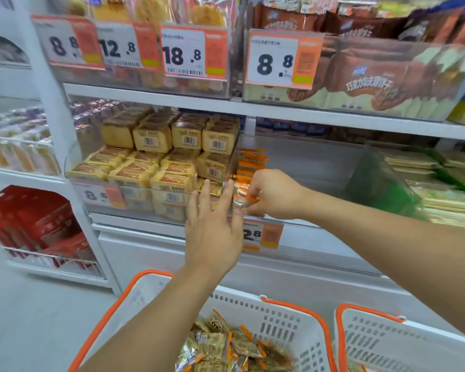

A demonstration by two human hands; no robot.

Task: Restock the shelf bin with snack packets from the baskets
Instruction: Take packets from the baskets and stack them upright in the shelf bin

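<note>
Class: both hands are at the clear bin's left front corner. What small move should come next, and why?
Probably the right hand sets its packets beside the orange-edged row, then lets go: they sit at the clear bin front, and the left hand is open.

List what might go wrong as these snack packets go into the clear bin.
1. The right hand pinches packets right at the clear bin's front edge; they might slip out and drop.
2. The left hand, fingers straight, rests against the front of the bins and may nudge the price tag loose.
3. The packets already inside sit in a narrow row against the divider and could topple.
</note>
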